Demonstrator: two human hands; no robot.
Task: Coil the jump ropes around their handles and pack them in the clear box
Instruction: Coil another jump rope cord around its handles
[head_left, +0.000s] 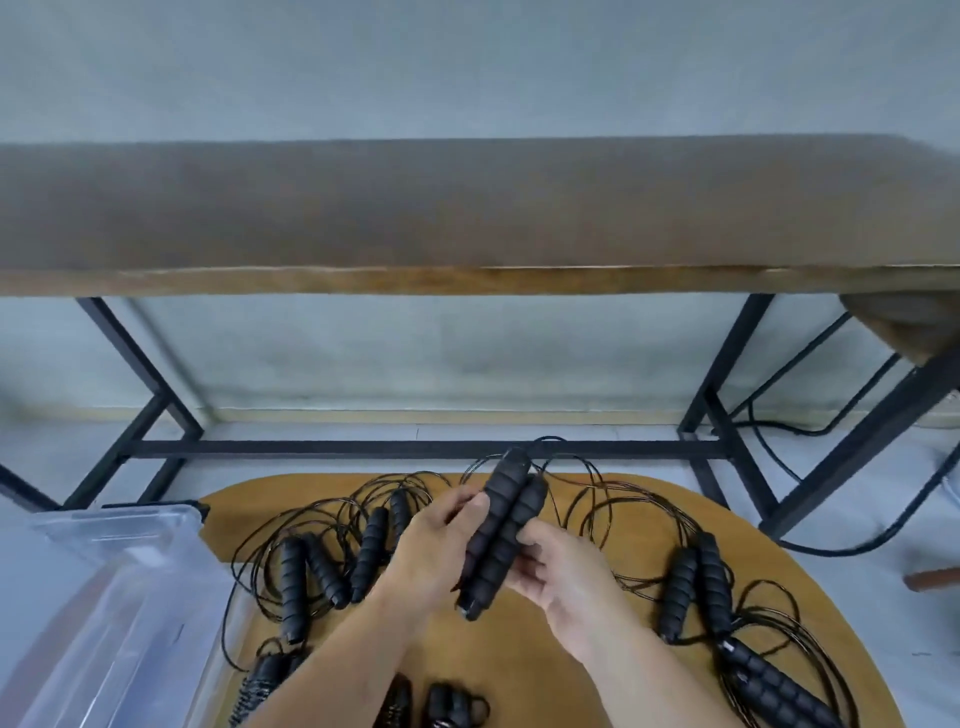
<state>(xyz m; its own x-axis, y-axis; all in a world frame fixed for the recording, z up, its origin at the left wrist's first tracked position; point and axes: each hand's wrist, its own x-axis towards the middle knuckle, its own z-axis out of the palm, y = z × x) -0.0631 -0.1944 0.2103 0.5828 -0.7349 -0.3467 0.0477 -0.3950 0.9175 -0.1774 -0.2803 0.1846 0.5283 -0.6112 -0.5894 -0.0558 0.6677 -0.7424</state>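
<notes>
Both hands are holding one pair of black foam handles pressed side by side, tilted up and away over the round wooden table. The left hand is wrapping its fingers around the handles from the left, and the right hand is gripping them from the lower right, so both grips are closed on the pair. Its thin black rope is looping out past the top end of the handles.

The clear box is sitting off to the lower left of the grip, and I can't make out anything inside it, the plastic is blurry and cut by the frame edge.

Left of the grip, loose handles are lying in tangled rope. Right of it, another pair is lying together, with a further pair below running out of frame. Right under the forearms, some coiled bundles are getting partly hidden and cut off at the bottom, so hard to count them.
</notes>
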